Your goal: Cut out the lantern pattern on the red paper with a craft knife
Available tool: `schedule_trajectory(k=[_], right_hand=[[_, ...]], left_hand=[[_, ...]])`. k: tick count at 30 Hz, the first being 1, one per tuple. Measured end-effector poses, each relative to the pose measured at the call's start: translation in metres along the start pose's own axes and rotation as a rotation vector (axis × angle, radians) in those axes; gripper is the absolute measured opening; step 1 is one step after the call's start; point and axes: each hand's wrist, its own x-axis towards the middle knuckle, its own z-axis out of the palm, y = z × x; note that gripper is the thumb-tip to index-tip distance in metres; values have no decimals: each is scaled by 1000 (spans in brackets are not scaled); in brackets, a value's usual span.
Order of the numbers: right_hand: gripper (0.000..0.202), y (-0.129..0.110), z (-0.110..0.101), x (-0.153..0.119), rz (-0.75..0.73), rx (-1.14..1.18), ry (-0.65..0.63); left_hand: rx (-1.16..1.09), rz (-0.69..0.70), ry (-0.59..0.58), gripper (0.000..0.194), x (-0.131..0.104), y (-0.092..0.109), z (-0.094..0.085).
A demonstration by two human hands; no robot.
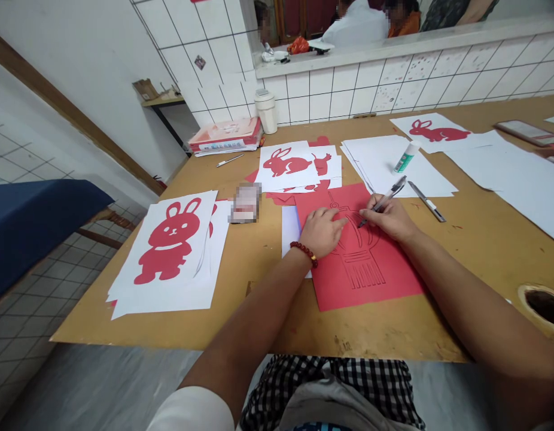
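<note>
A sheet of red paper (313, 293) lies in front of me, with a lantern outline and a fringed tassel (365, 275) drawn in dark lines. My left hand (322, 230), a beaded bracelet at its wrist, rests flat on the paper's left part with fingers extended. In my right hand (391, 218) is a pen (396, 188), its tip touching the lantern drawing just beside my left fingertips. Part of the outline is hidden under both hands. Close to the right hand lie a utility knife (426, 202) and a standing glue stick (405, 158).
White sheets with red rabbit cut-outs lie at the left (169, 239), in the middle (286, 167) and far right (438, 131). Blank white paper (380, 155) sits behind the pen. A white cup (266, 112) and stacked books (227, 133) stand at the back. People sit beyond the ledge (393, 45).
</note>
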Motion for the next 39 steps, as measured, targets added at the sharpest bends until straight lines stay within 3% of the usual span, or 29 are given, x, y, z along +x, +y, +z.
schedule_trajectory(k=[14, 16, 19, 22, 39], right_hand=[[29, 1, 0, 0, -16, 33, -16], [29, 1, 0, 0, -15, 39, -19], [32, 2, 0, 0, 0, 1, -19], [33, 3, -1, 0, 9, 2, -12], [33, 3, -2, -2, -28, -3, -37]], left_hand=[[9, 2, -8, 37, -1, 1, -1], [17, -43, 33, 38, -1, 3, -4], [37, -228, 123, 40, -2, 5, -6], [68, -345, 130, 30, -3, 6, -7], [35, -381, 60, 29, -3, 9, -9]])
